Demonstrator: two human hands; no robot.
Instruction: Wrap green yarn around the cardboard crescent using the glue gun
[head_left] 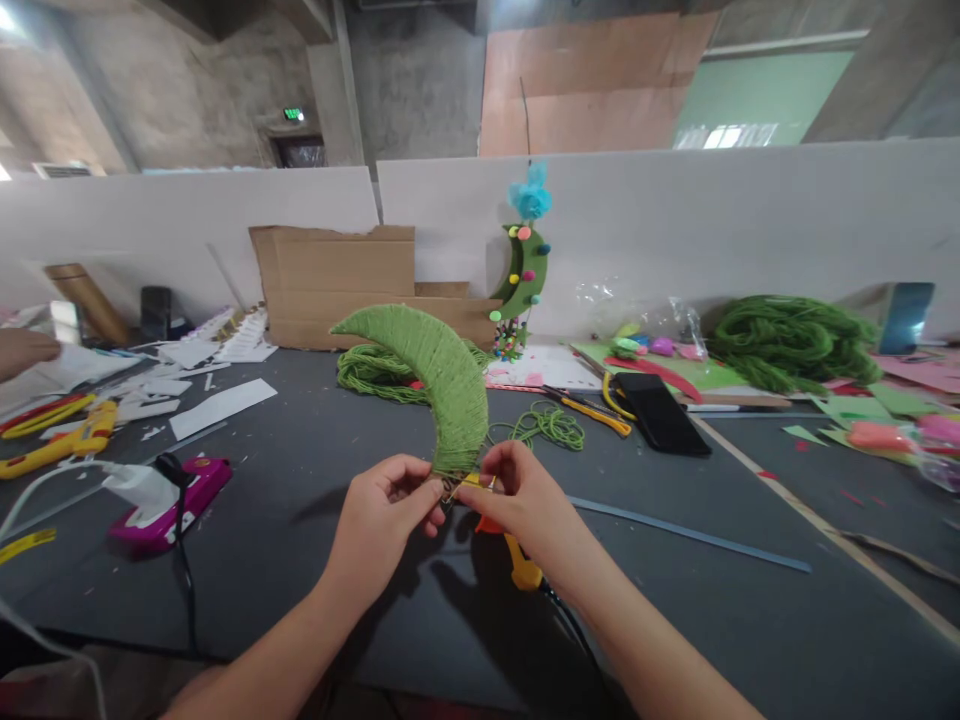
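A crescent moon shape wound in green yarn (450, 380) stands tilted above the table, its pointed tip to the upper left. My left hand (394, 505) grips its lower end between thumb and fingers. At the same end, my right hand (525, 490) is closed in a pinch, apparently on the green yarn; the fingertips partly hide it. A loose strand of green yarn (551, 428) lies just beyond the right hand. Beneath that hand rests a yellow and orange glue gun (525, 570) with a black cord, partly covered.
Behind are a green yarn coil (375, 372), cardboard (337, 285) and a decorated green crescent (532, 270). Orange-handled pliers (600, 412), a black phone (664, 412) and a metal ruler (697, 535) lie rightward. A magenta power strip (202, 490) and paper scraps (221, 408) lie leftward. Another person's hand (26, 352) shows far left.
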